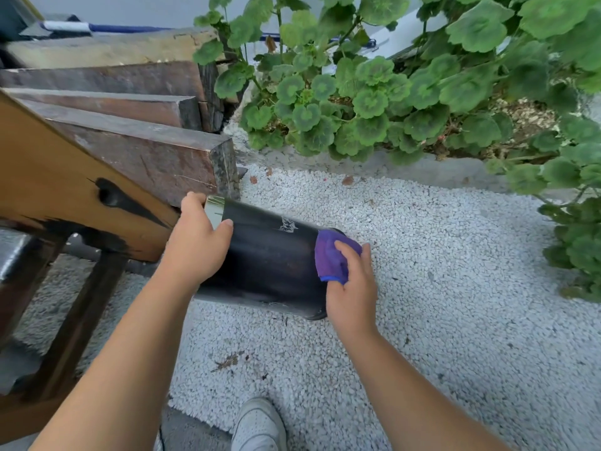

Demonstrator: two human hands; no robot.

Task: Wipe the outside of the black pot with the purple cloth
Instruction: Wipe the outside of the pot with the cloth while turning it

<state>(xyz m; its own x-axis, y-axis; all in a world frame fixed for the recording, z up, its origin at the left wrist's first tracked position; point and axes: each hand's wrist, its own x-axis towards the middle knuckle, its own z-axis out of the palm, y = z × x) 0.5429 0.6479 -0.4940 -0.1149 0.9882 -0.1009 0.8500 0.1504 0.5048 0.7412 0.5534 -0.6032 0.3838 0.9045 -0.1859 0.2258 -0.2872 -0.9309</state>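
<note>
The black pot (270,262) lies tilted on its side above the white gravel, its open rim to the left and its base to the right. My left hand (198,242) grips the rim, thumb over the outer wall and fingers hooked inside the opening. My right hand (353,288) presses the bunched purple cloth (330,257) against the pot's outer wall at the base end. The cloth has a blue edge. A pale scuffed mark (287,225) shows on the upper side of the pot.
Stacked dark wooden beams (146,151) and a brown wooden bench (65,196) stand at the left, close to the pot's rim. A bed of green geraniums (390,92) behind a concrete curb fills the top right. White gravel (439,271) covers the ground; my white shoe (258,424) is below.
</note>
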